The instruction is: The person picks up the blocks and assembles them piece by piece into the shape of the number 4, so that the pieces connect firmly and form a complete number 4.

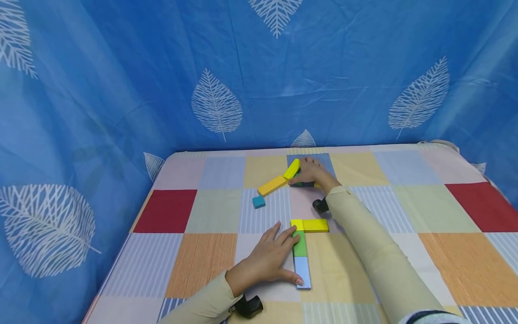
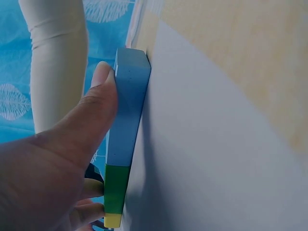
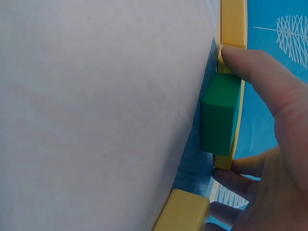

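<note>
Your left hand [image 1: 269, 258] lies flat mid-surface, thumb pressing the blue block [image 1: 302, 272], fingers against the green block [image 1: 300, 245] of one row. Your right hand [image 1: 309, 171], near the far edge, pinches a dark green block [image 3: 220, 113] beside a yellow block [image 1: 291, 169].

Block row [image 1: 301, 256] near table [image 1: 404, 252] front, left hand [image 1: 267, 258] beside it (touching), other blocks [image 1: 279, 180] behind

Left hand [image 2: 53, 178] with thumb pressed flat against long blue rectangular block [image 2: 129, 110], green block [image 2: 116, 190] adjoining beneath the fingers, small yellow block [image 2: 112, 221] beyond
</note>
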`<state>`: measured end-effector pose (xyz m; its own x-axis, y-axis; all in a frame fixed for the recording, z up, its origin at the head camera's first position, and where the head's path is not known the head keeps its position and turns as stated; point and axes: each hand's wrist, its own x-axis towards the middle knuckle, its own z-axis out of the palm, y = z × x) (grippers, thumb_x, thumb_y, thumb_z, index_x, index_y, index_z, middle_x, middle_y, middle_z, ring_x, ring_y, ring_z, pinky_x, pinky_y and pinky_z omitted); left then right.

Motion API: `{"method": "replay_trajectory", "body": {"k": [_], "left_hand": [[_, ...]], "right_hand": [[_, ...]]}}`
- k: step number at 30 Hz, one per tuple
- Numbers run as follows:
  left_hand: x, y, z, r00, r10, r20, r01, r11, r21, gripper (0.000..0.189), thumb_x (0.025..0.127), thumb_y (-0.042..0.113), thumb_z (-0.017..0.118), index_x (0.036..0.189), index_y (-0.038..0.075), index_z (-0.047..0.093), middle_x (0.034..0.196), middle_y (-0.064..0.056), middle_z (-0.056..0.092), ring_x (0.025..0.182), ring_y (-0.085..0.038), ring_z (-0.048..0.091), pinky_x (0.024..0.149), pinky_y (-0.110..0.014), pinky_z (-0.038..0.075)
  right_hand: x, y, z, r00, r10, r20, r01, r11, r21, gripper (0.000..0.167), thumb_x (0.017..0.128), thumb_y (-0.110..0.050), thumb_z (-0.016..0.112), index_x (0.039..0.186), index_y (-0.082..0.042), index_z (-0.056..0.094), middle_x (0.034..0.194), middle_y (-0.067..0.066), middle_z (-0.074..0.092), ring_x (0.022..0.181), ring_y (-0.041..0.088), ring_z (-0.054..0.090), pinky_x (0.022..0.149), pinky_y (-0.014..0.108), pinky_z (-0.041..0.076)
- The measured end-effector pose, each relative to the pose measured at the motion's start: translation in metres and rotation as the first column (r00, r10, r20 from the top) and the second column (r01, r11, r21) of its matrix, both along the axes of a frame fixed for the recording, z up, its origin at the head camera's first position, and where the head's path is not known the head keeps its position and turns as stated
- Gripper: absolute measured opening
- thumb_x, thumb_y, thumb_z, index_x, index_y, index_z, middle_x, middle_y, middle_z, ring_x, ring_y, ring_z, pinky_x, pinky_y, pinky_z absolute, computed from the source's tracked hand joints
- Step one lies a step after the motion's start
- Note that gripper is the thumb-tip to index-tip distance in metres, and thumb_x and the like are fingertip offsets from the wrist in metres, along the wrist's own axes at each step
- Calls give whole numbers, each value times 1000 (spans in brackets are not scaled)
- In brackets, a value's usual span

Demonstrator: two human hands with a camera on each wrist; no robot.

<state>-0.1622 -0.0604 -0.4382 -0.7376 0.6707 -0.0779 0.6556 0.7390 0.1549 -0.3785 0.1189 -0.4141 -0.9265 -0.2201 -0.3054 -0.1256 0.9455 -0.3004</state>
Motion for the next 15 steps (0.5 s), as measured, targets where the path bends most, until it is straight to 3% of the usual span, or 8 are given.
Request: {"method": "replay_trajectory", "body": {"k": [6, 15], "left_hand": [[-1, -1, 1, 1000, -5, -3, 5, 1000, 1, 98, 65, 73, 58, 142, 17, 32, 151, -3, 23, 137, -39, 20, 108, -50, 26], [-4, -2, 4, 1000, 2, 21, -2, 1000, -7, 98, 65, 73, 58, 142, 17, 32, 151, -3, 23, 137, -38, 19, 108, -49, 25]], "right_hand": [[-2, 0, 1, 1000, -13, -21, 13, 1000, -14, 95, 71, -51, 69, 139, 2, 27, 133, 24, 30, 118, 40, 30, 98, 55, 28], [-2, 3, 11, 997, 0, -74, -4, 998, -56, 102, 68, -49, 73, 141, 0, 23, 140, 24, 23, 121, 41, 27, 102, 59, 24]]}}
